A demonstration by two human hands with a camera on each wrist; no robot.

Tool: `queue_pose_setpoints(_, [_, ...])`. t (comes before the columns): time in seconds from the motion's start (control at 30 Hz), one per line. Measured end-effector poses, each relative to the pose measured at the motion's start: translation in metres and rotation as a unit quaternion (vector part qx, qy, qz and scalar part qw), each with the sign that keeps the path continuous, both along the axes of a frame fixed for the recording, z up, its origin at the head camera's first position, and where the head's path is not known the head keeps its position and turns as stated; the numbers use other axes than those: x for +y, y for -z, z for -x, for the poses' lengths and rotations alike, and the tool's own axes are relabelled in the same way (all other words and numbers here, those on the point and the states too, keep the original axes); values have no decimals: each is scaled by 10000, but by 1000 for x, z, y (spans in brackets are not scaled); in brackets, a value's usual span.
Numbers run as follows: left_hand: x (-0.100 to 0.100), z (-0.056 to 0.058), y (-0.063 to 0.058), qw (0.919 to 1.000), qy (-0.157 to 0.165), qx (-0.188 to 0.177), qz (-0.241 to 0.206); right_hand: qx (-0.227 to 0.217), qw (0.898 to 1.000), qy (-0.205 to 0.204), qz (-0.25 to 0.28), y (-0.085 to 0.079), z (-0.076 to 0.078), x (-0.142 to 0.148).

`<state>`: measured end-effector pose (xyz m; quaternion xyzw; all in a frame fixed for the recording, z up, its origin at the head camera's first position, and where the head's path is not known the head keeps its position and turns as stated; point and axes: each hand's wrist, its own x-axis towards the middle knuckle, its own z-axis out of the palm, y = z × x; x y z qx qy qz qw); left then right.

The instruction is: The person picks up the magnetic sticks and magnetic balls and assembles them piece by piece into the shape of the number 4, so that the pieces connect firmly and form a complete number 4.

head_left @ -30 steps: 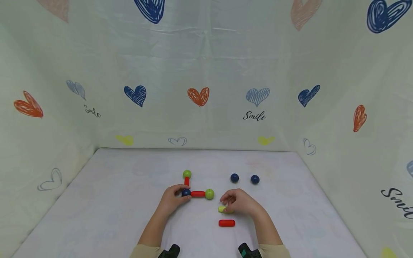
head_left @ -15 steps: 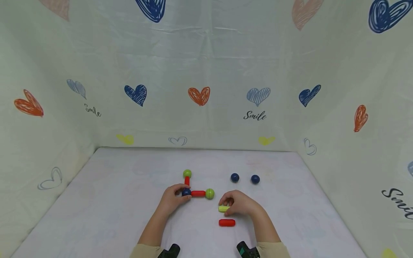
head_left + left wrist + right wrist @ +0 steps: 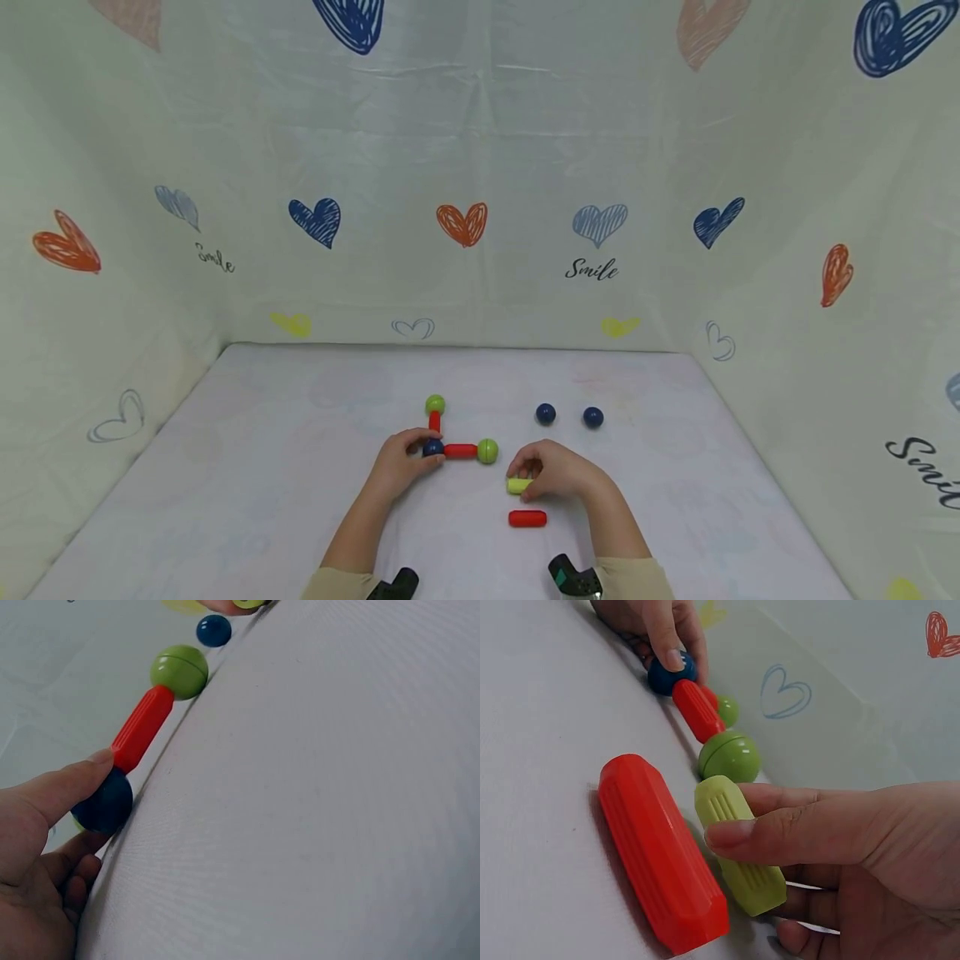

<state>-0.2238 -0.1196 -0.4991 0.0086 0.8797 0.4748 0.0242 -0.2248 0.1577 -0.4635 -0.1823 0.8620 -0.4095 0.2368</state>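
Left hand (image 3: 401, 467) has thumb and fingers pinched round the dark blue ball (image 3: 433, 447) at the corner of an L-shaped piece; gap is just the ball's width. Likely held there since gripping the joint steadies both arms: one red rod (image 3: 461, 451) toward the right with a green ball (image 3: 487, 451) on its end, another red rod (image 3: 435, 422) pointing away, second green ball (image 3: 435, 404) at its tip.

Right hand (image 3: 562, 469) pinches the yellow-green rod (image 3: 751, 879), thumb across its grooved side, near end sticking out past the fingers, probably so that end stays free. Can't tell if it's lifted off the worktop (image 3: 225, 500).

Loose red rod (image 3: 527, 518) lies just beside it, nearer the person. Two blue balls (image 3: 545, 414) sit farther back, apart, seemingly out of the hands' way.

Worktop is whitish, faintly blotched. Pale wall sheeting (image 3: 525, 167) behind and at the sides: printed hearts (image 3: 462, 225), "Smile" lettering (image 3: 591, 269), some creases.
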Motion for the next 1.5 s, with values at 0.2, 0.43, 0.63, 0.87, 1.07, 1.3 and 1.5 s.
queue_pose_setpoints(0.2, [-1, -2, 0, 9999, -52, -80, -48, 27, 10000, 78, -12, -6, 1, -1])
queue_pose_setpoints(0.43, [-2, -3, 0, 9999, -58, -61, -64, -10, 9997, 258, 48, -11, 6, -4])
queue_pose_setpoints(0.63, [-2, -3, 1, 9999, -42, -72, -88, -1, 9993, 344, 136, -12, 12, -7])
queue_pose_setpoints(0.87, [-1, -4, 0, 9999, -76, -95, -79, -14, 9988, 326, 370, -14, 19, -10])
queue_pose_setpoints(1.07, [-1, -4, 0, 9999, -37, -41, -93, -41, 9978, 460, 473, -16, 24, -12])
queue_pose_setpoints(1.3, [0, -3, 0, 10000, -31, -40, -81, -5, 9951, 803, 574, -18, 29, -16])
queue_pose_setpoints(1.5, [0, -1, -1, 9999, -16, 27, -104, 38, 9916, 1066, 733, -17, 34, -21])
